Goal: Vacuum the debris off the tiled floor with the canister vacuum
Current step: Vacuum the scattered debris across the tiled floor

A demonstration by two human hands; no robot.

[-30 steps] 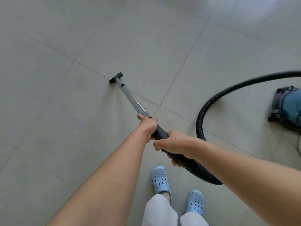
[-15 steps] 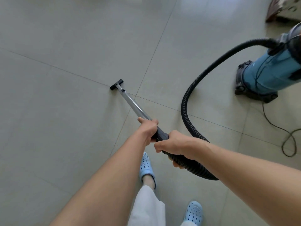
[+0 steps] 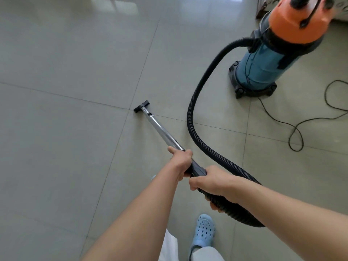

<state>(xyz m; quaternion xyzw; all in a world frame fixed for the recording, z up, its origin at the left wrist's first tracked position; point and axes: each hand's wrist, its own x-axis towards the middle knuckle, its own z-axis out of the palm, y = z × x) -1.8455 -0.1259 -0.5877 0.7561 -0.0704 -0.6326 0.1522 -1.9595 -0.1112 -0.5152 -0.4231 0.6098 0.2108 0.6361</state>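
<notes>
Vacuum wand [image 3: 162, 130]: left hand [image 3: 180, 162], right hand [image 3: 212, 182] both gripping it; nozzle [image 3: 141, 106] on tile seam.

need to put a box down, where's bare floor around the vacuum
Bare tiles lie left of the wand and nozzle, and beyond them. Crowded on the right: the hose loops to the canister, and the power cord trails beside it.

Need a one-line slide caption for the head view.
Both hands, left hand ahead of right hand, steer the vacuum wand, nozzle on the tiled floor.
</notes>
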